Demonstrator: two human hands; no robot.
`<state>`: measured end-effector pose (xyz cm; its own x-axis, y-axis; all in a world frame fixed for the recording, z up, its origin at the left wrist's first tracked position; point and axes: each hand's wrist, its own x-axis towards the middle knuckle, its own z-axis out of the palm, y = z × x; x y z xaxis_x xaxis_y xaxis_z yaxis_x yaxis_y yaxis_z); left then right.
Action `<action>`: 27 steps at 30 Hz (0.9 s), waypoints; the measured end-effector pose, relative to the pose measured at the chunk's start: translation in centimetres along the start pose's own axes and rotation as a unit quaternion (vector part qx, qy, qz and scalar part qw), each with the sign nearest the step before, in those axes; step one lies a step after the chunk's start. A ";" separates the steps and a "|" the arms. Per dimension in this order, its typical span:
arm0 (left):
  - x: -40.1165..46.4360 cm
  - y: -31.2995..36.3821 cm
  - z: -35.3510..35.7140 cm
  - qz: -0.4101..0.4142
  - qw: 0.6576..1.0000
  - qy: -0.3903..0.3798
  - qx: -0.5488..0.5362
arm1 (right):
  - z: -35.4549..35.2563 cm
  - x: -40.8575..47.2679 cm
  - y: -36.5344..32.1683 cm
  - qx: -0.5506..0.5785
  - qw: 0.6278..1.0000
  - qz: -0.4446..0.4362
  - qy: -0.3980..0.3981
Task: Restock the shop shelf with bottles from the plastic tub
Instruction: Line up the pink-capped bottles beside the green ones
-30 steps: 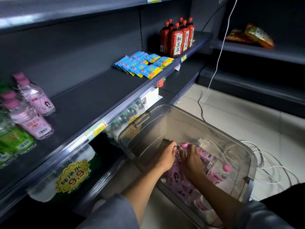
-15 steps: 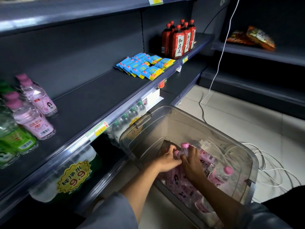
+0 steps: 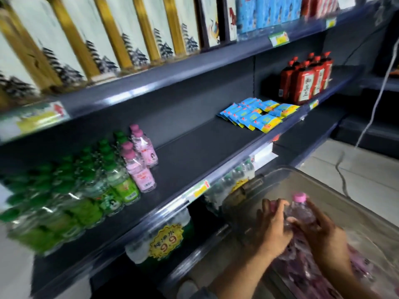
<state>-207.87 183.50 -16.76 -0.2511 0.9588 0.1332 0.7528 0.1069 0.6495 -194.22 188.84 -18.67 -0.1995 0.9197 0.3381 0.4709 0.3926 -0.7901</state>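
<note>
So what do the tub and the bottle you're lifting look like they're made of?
The tub looks like clear hard plastic, glossy: the floor shows through its wall. The bottle, gripped by both hands, left and right, seems thin clear plastic with a matte pink cap; blur hides finer detail.

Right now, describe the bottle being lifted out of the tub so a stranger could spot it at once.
Find the clear plastic tub on the floor at lower right, below the dark middle shelf. Above its heap of pink bottles, the left hand and right hand hold one pink-capped bottle. It alone stands upright, cap clear of the pile.
</note>
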 end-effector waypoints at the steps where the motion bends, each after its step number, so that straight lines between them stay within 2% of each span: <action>1: 0.1 0.1 -0.8 0.008 1.000 0.013 -0.011 | 0.1 0.5 -0.9 -0.005 1.000 0.000 0.001; 4: 0.2 0.5 -3.5 -0.012 0.997 0.078 -0.028 | 1.3 2.0 -4.1 0.001 1.000 0.003 0.018; 7: 1.0 -0.1 -6.6 -0.024 0.986 0.166 0.017 | 2.7 3.5 -7.1 0.035 0.998 -0.044 0.011; 15: 2.7 -3.8 -17.6 -0.093 0.970 0.213 0.066 | 8.8 7.3 -15.2 0.131 0.985 -0.110 -0.025; 20: 4.2 -7.5 -22.5 -0.149 0.945 0.273 0.106 | 12.6 8.0 -19.2 0.179 0.972 -0.142 -0.062; 24: 5.8 -9.0 -25.1 -0.146 0.950 0.253 0.113 | 14.5 8.4 -20.5 0.155 0.974 -0.152 -0.060; 27: 6.9 -9.9 -26.8 -0.134 0.944 0.274 0.125 | 15.4 9.2 -20.9 0.166 0.974 -0.141 -0.064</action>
<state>-233.36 182.01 -2.14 -0.6778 0.6165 0.4006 0.7209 0.4497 0.5274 -219.09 189.16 -6.92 -0.3953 0.7597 0.5163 0.0820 0.5890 -0.8040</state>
